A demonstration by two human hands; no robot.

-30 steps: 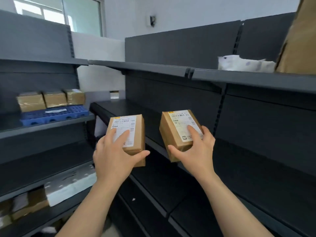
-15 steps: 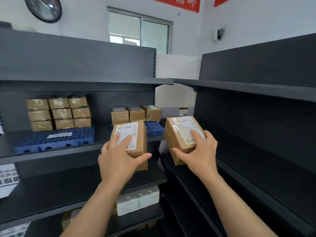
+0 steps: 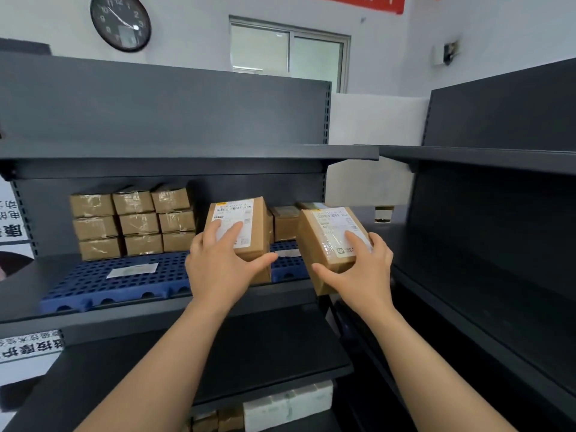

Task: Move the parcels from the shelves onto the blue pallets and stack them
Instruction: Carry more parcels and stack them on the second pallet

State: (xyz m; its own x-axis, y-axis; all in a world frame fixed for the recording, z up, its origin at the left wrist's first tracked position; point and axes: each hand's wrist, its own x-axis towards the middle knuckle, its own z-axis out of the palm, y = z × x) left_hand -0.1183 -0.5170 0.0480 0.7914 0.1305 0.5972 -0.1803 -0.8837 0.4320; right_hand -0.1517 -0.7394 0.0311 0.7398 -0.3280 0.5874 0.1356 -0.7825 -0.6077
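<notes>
1. Both hands were clamped on parcels. Left hand [image 3: 218, 266] gripped the left parcel [image 3: 258, 226] at its near end, fingers laid over the white label and thumb hooked along the lower right edge. Right hand [image 3: 358, 275] held the right parcel [image 3: 324, 235] the same way, forefinger on the label and thumb under the near corner.
2. Both parcels hung in the air in front of the middle shelf [image 3: 156, 310], neither yet set down.
3. The right pallet [image 3: 288, 266] lay just behind and below the gap between the two parcels, with a few parcels [image 3: 285, 222] already at its back. The left pallet [image 3: 93, 285] lay off to the left of the left hand, bare at the front, with a tidy stack [image 3: 134, 222] three high and three wide at the rear.
4. Each held parcel pointed its long axis away from the person towards the shelf back. The right one was canted, far end leaning left.
5. By my judgement the left hand was nearer the left pallet's bare front, the right hand nearer the right pallet.
6. The parcels looked like small, rigid brown cartons, sealed with glossy clear tape, each with a barcoded label topped by a yellow strip
</notes>
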